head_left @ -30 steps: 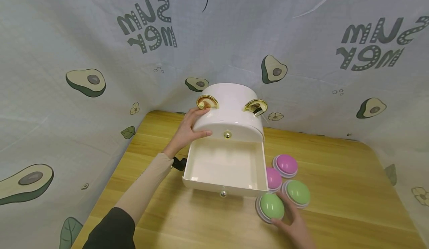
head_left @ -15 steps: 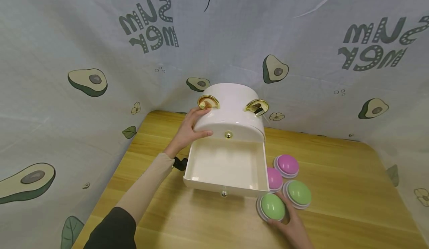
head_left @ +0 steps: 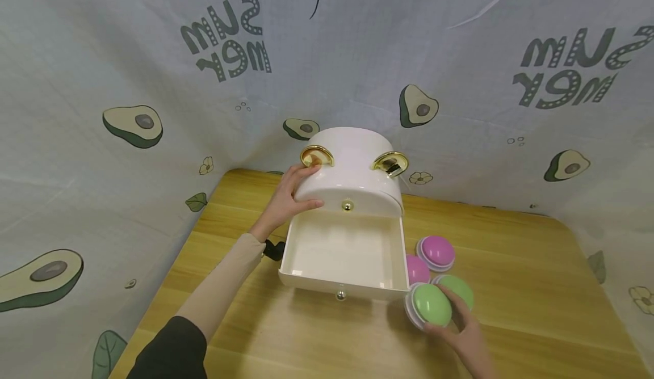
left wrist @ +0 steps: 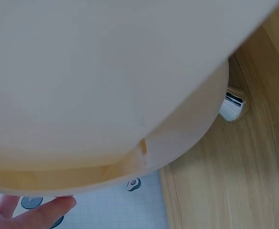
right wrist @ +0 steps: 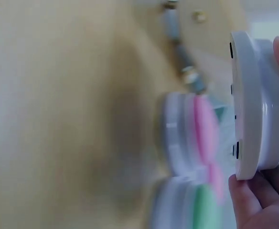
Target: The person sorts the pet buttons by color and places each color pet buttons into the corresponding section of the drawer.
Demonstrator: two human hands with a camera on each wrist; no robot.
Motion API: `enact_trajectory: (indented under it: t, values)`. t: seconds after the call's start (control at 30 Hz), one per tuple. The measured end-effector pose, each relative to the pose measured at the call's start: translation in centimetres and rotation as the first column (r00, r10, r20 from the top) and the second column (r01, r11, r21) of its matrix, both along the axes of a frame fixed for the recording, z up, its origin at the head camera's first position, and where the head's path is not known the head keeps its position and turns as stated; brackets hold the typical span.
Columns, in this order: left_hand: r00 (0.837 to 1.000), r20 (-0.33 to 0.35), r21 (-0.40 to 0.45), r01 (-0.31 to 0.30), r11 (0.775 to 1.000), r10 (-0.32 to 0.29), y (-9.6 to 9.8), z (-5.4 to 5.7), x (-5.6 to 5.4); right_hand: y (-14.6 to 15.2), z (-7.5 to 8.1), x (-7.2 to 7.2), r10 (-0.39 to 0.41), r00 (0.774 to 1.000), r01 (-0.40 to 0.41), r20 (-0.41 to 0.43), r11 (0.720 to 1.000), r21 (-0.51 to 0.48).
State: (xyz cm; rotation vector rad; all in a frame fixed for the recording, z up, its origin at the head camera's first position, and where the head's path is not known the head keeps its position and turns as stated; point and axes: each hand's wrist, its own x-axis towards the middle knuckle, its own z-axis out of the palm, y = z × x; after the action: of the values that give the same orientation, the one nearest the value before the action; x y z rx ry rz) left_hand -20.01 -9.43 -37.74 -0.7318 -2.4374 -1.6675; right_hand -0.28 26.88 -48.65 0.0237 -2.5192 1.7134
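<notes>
A white domed storage box [head_left: 352,158] with gold-rimmed eyes stands near the cloth, its lower drawer [head_left: 342,248] pulled out. My left hand [head_left: 286,200] rests on its left side, fingers on the curved top and thumb on the front. My right hand [head_left: 462,328] grips a green push button [head_left: 432,304] by its white base, right of the drawer. In the right wrist view this button [right wrist: 261,105] is tilted, its flat underside with small black spots raised off the table. Behind it sit another green button [head_left: 460,288] and two pink buttons [head_left: 438,250] [head_left: 417,269].
The box and buttons stand on a wooden table [head_left: 511,265]. A patterned cloth [head_left: 342,72] hangs behind it. A small black object [head_left: 274,249] lies left of the drawer, near the left wrist.
My right hand has lifted the nearest green button and moved it up and to the right, now overlapping the other green one. The left hand, box and drawer stay put.
</notes>
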Motion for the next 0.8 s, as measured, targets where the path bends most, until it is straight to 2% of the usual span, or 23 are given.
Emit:
enact_trajectory:
  t: [0.07,0.23,0.33,0.53,0.67,0.8]
  values:
    - [1.0,0.001,-0.005,-0.004,1.0,0.004,0.0,0.0,-0.1,0.0,1.4,-0.3,0.0,1.0,0.0,-0.022,1.0,-0.018]
    - [1.0,0.003,-0.017,-0.02,1.0,0.02,0.0,-2.1,-1.5,0.2,4.7,-1.0,-0.019,1.0,0.019,-0.008,0.998,-0.064]
    - [1.0,-0.008,-0.014,-0.021,1.0,0.021,0.0,-3.1,-2.3,-0.1,6.7,-1.7,-0.021,1.0,0.02,-0.021,0.998,-0.056]
    - [0.999,-0.043,-0.002,-0.022,1.0,0.022,-0.2,-3.5,-2.6,-1.5,10.2,-3.1,0.043,0.992,-0.042,-0.118,0.999,0.014]
    - [0.998,-0.058,-0.009,-0.029,1.0,0.028,-0.3,-3.7,-2.6,-2.8,11.8,-4.3,0.118,0.977,-0.113,-0.176,0.993,0.033]
    - [0.998,-0.057,-0.013,-0.03,0.999,0.029,-0.3,-3.7,-2.6,-4.6,13.0,-5.3,0.182,0.965,-0.18,-0.19,0.983,0.029]
